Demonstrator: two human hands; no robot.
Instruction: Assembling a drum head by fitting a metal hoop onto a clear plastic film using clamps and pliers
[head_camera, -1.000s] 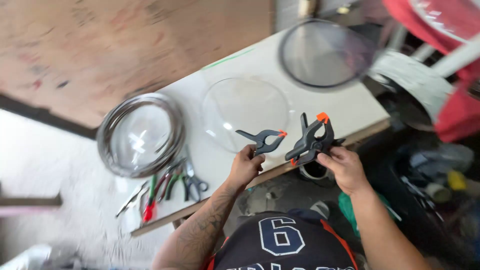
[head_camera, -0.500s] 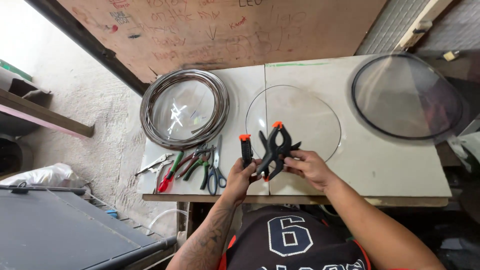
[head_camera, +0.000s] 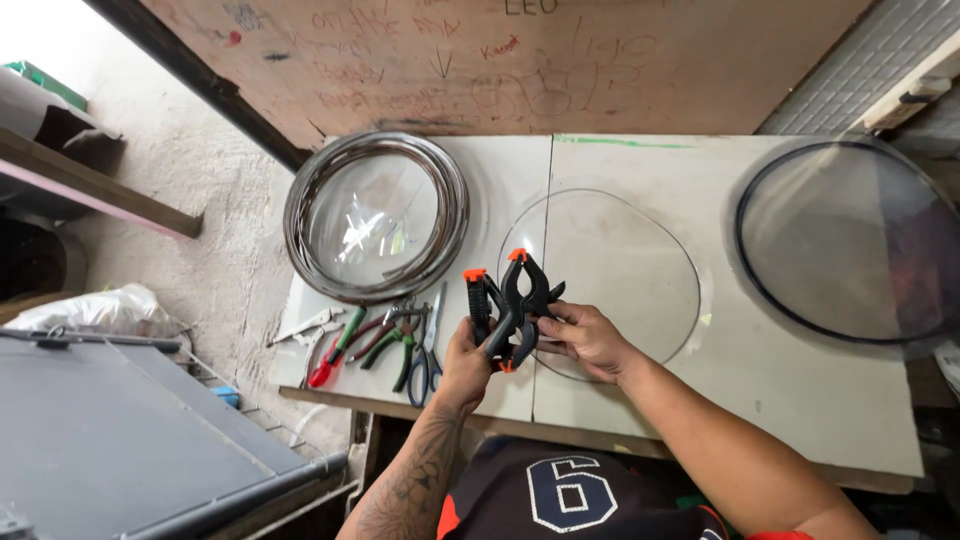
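Your two hands meet low in the middle of the view, just above the near edge of a pale worktable (head_camera: 800, 400). Your left hand (head_camera: 462, 368) is curled shut around the handle of a black spring clamp with orange tips (head_camera: 478, 300), held upright. Your right hand (head_camera: 590, 340) grips a second black spring clamp (head_camera: 527, 290) beside it, fingers wrapped on its handles, so the two clamps now stand touching. A second ago they were held apart, one in each hand, out past the table's edge; half a second ago they had drawn together, and now they sit over the near rim of a clear round sheet (head_camera: 630, 260) lying flat at 12 o'clock from your hands. At 9 o'clock lie pliers and scissors (head_camera: 390, 345) with red and green handles. Farther, at 10 o'clock, a coil of grey wire (head_camera: 440, 190) rings a clear dome. At 2 o'clock rests a dark-rimmed round panel (head_camera: 850, 250).
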